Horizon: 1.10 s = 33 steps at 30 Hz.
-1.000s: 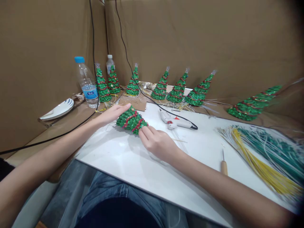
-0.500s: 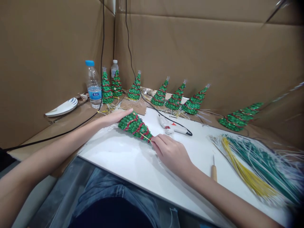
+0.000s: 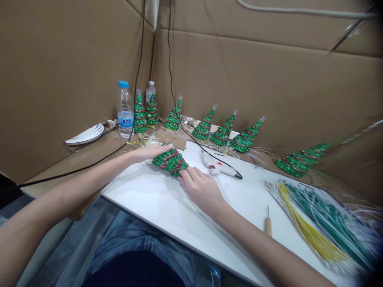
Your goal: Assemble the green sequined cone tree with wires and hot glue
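**Both hands meet on a green tree beside the glue gun**

Over at the bench, the glue gun (image 3: pixel 221 168) lies on its side on a white board (image 3: pixel 143 203), and just to its left the person has a small green tree (image 3: pixel 168 162) wound with red garland. It is tipped over, wide base to the left, narrower part toward the right hand.

The left hand (image 3: pixel 153 152) holds the tree by its base, its uppermost finger stretched along the edge; the other fingers are hidden from me. The right hand (image 3: pixel 200 187), in front of the glue gun and a little left, has its fingers curled close together against the garland. I can't tell whether they pinch anything.

Behind the glue gun stand three finished-looking trees (image 3: pixel 223 131); farther back and left of it are three more, near a blue-capped bottle (image 3: pixel 125 115). Another tree (image 3: pixel 301 161) leans well over, off to the right of the glue gun.

Nearer the person and right of the glue gun is an awl (image 3: pixel 268 227) with a wooden handle. Beyond it, farther right, lie yellow strands (image 3: pixel 308 231) alongside green strands (image 3: pixel 329 223). A black cable (image 3: pixel 171 71) hangs behind the glue gun and runs down to its handle.
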### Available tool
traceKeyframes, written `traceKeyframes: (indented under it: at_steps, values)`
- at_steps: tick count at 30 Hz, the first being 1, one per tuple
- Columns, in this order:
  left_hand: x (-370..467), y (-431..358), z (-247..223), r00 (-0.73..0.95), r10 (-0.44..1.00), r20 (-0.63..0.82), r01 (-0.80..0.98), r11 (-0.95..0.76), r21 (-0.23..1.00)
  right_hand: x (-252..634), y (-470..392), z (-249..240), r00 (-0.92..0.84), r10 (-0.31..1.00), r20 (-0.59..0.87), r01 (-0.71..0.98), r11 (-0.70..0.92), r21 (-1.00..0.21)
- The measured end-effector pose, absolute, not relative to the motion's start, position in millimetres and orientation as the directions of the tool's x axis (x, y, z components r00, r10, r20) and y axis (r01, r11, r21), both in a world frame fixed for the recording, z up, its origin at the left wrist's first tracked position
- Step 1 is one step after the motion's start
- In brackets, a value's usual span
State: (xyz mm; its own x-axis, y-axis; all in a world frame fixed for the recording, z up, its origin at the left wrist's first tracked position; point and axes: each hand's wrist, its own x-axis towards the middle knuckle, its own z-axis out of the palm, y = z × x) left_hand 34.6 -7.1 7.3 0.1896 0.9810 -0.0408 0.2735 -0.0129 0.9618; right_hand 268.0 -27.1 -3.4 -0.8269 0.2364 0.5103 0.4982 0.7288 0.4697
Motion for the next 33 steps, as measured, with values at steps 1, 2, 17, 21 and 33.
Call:
traceKeyframes:
  at_steps: [1,2,17,21,33]
  values:
    - [34.2,-6.7,6.8,0.217,0.974,-0.058,0.250,0.002,0.968,271.8,-28.0,-4.3,-0.812,0.251,0.526,0.517,0.728,0.451]
    - [33.8,-6.1,6.2,0.249,0.966,-0.073,0.228,0.015,0.974,276.3,-29.3,-5.1,-0.801,0.266,0.536,0.533,0.725,0.436]
    - [34.2,-5.0,6.1,0.332,0.936,-0.119,0.052,0.108,0.993,283.6,-32.7,-5.9,-0.804,0.256,0.536,0.543,0.683,0.489]
    - [33.5,-3.3,4.3,0.289,0.951,-0.113,0.008,0.115,0.993,279.6,-32.5,-5.3,-0.765,0.332,0.552,0.594,0.695,0.406]
    - [30.7,1.8,-0.2,0.253,0.960,-0.118,-0.029,0.130,0.991,314.6,-40.5,-6.6,-0.701,0.402,0.589,0.632,0.733,0.252]
